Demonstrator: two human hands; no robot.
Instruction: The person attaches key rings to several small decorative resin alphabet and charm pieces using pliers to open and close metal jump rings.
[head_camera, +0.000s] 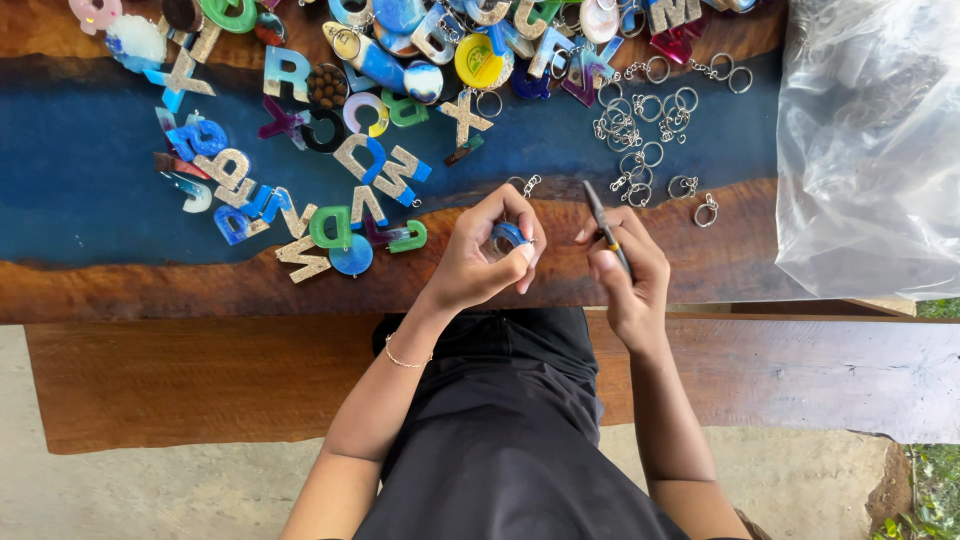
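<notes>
Blue resin charm (511, 235) sits pinched in my left hand (483, 258), held up just over the near wooden edge of the table (150, 290), fingers clenched round it so the attachment end faces the tool. A bit of chain with a ring (525, 184) pokes out above the fingertips, touching the charm as far as I can tell. My right hand (628, 272) grips slim pliers (603, 226), tip angled up and left toward the charm, close but apart from it. Loose key rings (640, 135) lie scattered on the blue strip just beyond the right hand (within easy reach, which looks like why they're there). Letter charms (330, 170) piled left and far side, away from the hands. Clear plastic bag (870, 140) rests at the right end. Wooden bench (200, 380) runs under the forearms.
</notes>
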